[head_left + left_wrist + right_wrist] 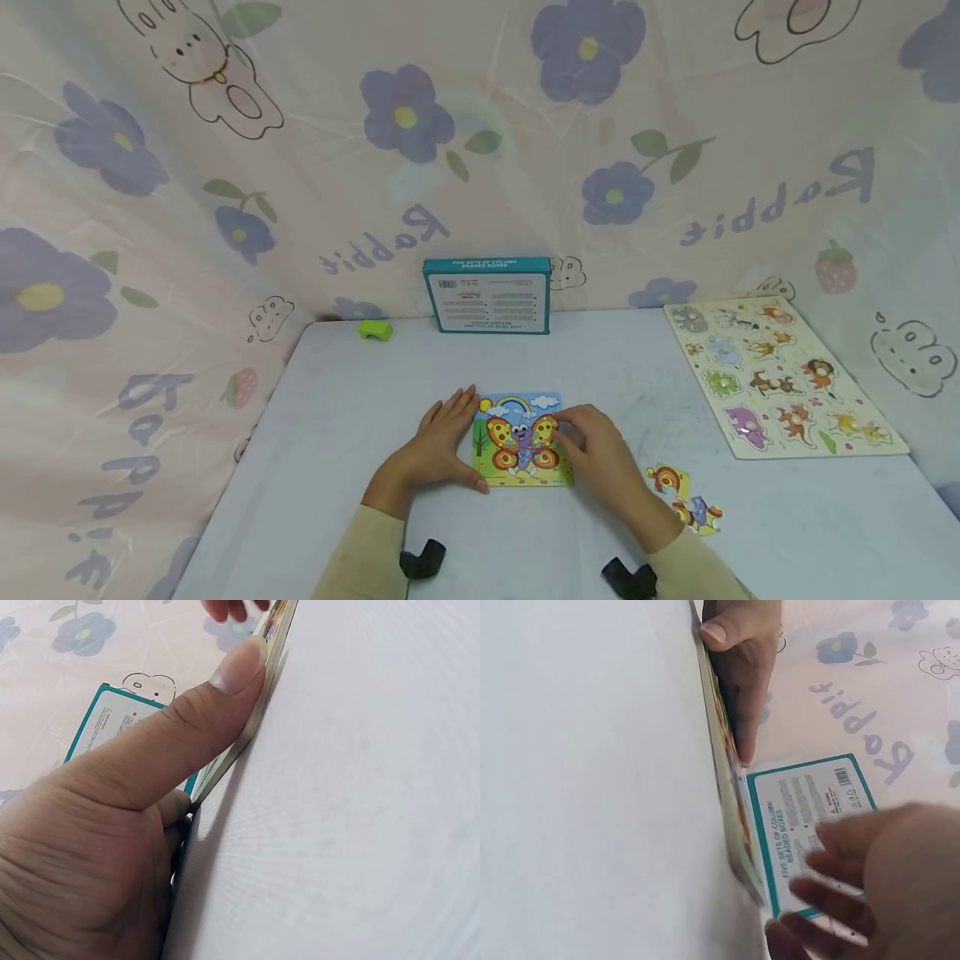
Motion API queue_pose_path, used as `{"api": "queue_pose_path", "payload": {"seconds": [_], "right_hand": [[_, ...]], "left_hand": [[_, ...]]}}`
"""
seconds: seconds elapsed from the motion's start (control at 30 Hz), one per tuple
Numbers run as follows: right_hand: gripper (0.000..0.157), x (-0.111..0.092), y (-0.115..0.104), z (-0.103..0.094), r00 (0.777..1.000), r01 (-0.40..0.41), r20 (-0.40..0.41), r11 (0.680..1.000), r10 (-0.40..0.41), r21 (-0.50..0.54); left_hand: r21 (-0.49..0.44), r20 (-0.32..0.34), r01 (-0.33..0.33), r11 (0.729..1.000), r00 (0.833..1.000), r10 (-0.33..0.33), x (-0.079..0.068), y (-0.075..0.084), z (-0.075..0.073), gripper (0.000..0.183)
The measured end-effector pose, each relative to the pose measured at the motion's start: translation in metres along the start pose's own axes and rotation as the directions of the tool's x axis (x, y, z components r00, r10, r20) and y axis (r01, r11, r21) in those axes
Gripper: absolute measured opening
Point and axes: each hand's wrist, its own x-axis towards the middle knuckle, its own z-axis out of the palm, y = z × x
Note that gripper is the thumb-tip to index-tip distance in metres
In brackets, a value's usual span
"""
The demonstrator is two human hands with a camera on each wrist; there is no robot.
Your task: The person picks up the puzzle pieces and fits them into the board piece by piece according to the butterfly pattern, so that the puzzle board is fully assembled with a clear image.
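A small butterfly jigsaw puzzle (pixel 517 446) in a thin tray lies on the table, its picture looking filled in. My left hand (pixel 442 450) rests along its left side, fingers straight and the thumb touching the front-left corner. In the left wrist view that thumb (pixel 240 671) lies against the tray's edge. My right hand (pixel 600 458) is at the puzzle's right side, fingertips over the butterfly's right wing. The right wrist view shows the loosely bent fingers (pixel 832 900) with nothing between them. Loose puzzle pieces (pixel 667 478) lie beside the right forearm.
A teal-edged box (pixel 491 298) stands upright against the patterned cloth backdrop. Left of it is a small green block (pixel 375 330). An animal puzzle board (pixel 783 383) lies at the back right. Black wrist-worn pieces (pixel 422 560) show near both forearms.
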Motion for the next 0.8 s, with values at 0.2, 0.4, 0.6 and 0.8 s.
{"api": "queue_pose_path", "payload": {"seconds": [0.2, 0.4, 0.6, 0.8], "right_hand": [[0.030, -0.006, -0.010, -0.002, 0.963, 0.245, 0.156, 0.957, -0.221, -0.154], [0.033, -0.012, -0.010, -0.002, 0.965, 0.231, 0.155, 0.968, -0.214, -0.102], [0.041, -0.024, 0.001, -0.014, 0.985, 0.149, 0.067, 0.983, -0.156, 0.107], [0.040, -0.038, 0.011, -0.036, 0.993, 0.093, 0.051, 0.966, -0.108, 0.240]], "left_hand": [[-0.005, -0.003, 0.000, 1.000, 1.000, 0.000, -0.001, 0.001, 0.000, 0.145], [-0.004, -0.004, -0.008, 1.000, 1.000, 0.008, -0.001, 0.001, -0.001, 0.144], [0.002, 0.000, -0.003, 1.000, 1.000, 0.003, 0.000, 0.001, 0.000, 0.144], [0.010, 0.003, 0.006, 1.000, 1.000, -0.006, 0.000, 0.001, 0.000, 0.144]]}}
